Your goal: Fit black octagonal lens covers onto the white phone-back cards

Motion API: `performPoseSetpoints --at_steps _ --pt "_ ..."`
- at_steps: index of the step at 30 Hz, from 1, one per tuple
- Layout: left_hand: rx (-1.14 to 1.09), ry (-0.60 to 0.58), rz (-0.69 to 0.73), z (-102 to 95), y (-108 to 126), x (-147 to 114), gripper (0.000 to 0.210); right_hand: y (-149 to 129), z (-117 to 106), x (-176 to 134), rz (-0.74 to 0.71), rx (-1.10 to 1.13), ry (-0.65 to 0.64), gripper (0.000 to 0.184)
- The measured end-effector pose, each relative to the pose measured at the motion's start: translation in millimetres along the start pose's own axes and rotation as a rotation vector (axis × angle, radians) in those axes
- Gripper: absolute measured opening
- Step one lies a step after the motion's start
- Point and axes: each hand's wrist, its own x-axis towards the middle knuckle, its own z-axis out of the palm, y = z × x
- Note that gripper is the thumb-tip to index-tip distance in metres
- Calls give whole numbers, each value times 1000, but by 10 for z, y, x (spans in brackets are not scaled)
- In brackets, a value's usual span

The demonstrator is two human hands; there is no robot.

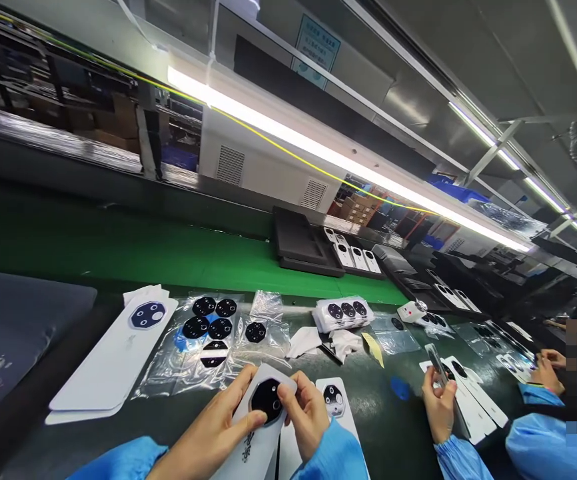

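My left hand [221, 427] and my right hand [304, 415] both grip a white phone back cover [257, 445], tilted up off the table. On its upper part sits a black camera lens disc [264, 398], with both thumbs pressing at its edges. The fingers behind the cover are hidden. Under and beside my right hand lies another white back cover [346, 408] with a camera disc. Clear bags ahead hold several black lens discs [196, 327] and a single disc [255, 332]. To the left, white covers [101, 360] lie stacked.
A dark grey padded sheet [23, 340] covers the left side. Ahead are a wrapped stack of disc-bearing pieces [343, 313], crumpled white paper [304, 341] and black trays [308, 243] on the green belt [208, 257]. At right, a co-worker's hand [438, 403] holds a similar cover.
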Motion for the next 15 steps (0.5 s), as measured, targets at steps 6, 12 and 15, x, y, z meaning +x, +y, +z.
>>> performPoseSetpoints --at_steps 6,12,15 --pt "85 -113 104 -83 118 -8 27 -156 -54 84 29 -33 -88 56" --pt "140 -46 93 -119 142 -37 19 -201 -84 118 39 -123 -127 56" --pt "184 -6 123 -140 128 -47 20 -318 -99 109 30 -185 -148 54"
